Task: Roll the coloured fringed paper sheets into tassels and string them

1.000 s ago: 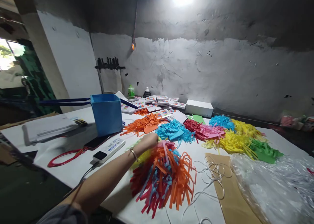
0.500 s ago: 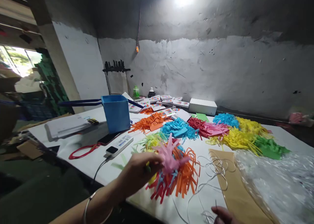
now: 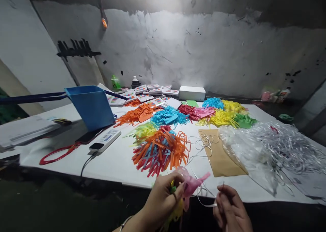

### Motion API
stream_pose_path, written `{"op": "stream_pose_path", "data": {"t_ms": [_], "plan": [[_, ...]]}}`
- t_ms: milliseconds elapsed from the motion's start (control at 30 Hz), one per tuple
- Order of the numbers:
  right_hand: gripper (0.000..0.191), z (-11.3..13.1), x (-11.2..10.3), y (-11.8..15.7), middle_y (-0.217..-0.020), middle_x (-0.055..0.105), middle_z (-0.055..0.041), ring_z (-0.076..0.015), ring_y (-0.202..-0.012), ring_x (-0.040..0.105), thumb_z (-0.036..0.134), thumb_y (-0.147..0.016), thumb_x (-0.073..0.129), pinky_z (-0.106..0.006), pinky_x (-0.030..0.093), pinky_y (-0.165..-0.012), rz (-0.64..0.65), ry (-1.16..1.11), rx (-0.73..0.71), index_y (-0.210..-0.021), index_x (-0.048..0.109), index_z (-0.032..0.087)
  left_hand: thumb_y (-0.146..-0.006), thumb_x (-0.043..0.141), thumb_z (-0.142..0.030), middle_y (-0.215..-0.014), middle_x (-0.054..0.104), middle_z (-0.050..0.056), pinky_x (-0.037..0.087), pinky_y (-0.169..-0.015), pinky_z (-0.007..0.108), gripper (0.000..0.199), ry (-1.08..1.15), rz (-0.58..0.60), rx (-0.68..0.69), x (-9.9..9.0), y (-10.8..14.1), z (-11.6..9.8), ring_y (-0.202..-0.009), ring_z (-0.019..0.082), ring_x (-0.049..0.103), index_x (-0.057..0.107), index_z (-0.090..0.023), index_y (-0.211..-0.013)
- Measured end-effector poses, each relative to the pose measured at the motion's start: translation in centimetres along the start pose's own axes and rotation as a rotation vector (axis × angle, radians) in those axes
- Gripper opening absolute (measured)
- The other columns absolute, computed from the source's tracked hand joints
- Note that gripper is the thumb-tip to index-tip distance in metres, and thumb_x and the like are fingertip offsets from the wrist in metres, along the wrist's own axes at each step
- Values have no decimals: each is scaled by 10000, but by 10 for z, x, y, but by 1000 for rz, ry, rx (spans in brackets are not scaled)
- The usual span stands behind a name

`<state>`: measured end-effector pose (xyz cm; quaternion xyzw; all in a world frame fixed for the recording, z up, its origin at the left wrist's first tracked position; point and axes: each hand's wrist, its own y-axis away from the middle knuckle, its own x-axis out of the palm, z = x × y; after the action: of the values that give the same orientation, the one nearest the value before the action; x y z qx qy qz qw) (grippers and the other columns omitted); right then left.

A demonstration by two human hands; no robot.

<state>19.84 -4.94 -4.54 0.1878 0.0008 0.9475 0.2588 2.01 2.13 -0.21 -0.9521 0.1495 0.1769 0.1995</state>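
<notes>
My left hand [image 3: 165, 199] is closed on a pink paper tassel [image 3: 191, 187], pinched at its middle; yellow and green paper strips hang below the same hand. To the right, my right hand [image 3: 230, 206] pinches a thin needle [image 3: 223, 184] that points upward. White ribbon [image 3: 207, 205] loops between the hands and runs back across the table. Just beyond my left hand lies a pile of orange, red and blue paper tassels [image 3: 160, 150], with pale green tassels [image 3: 144, 132] against it.
Blue tassels [image 3: 169, 116], orange tassels [image 3: 137, 113] and yellow tassels [image 3: 224, 117] lie farther back. A blue bin [image 3: 91, 106], a white power bank [image 3: 105, 141] and a red cord [image 3: 57, 154] are left. Brown card [image 3: 221, 157] and clear plastic bag [image 3: 251, 154] lie right.
My left hand has drawn the pink tassel back from the orange and red pile to the table's front edge. My right hand has risen further into view. The camera has turned right.
</notes>
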Motion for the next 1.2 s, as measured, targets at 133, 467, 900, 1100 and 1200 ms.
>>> {"op": "stream_pose_path", "data": {"t_ms": [133,467,900,1100,1200], "plan": [[595,-8,1,-2,-636,464,97,-16,-418,296,579,-773,761,-156,205,-413,117,-108,-11,-1218,542,250,-874,569,-335,-618,637,10,422,-542,255,211,35,60,-7,31,9,7,-544,147,527,612,-221,-702],[552,-13,-7,-8,-636,524,80,-38,-490,400,596,-648,845,-135,302,-433,34,-86,143,-950,598,206,-913,517,-347,-613,640,25,437,-537,256,250,-77,76,73,36,30,14,-546,154,542,614,-221,-720],[337,-17,-19,8,-722,617,-15,-126,-651,575,489,-947,565,-220,432,-632,233,458,-287,-829,669,191,-918,555,-281,-765,710,34,535,-668,260,233,-147,82,96,22,56,18,-668,184,662,676,-244,-1113],[309,-10,-7,20,-817,670,-35,-143,-736,648,332,-1030,388,-213,463,-696,482,628,-522,-955,665,216,-961,525,-472,-1149,693,99,481,-971,369,561,79,287,-148,8,72,-1,-1039,261,628,467,-252,-1474],[319,-3,3,25,-785,654,-17,-130,-710,637,356,-1029,380,-198,459,-661,679,554,-505,-924,644,212,-920,542,-590,-1273,633,139,434,-1022,400,635,261,383,-186,23,69,0,-1159,306,557,525,-202,-1422]]}}
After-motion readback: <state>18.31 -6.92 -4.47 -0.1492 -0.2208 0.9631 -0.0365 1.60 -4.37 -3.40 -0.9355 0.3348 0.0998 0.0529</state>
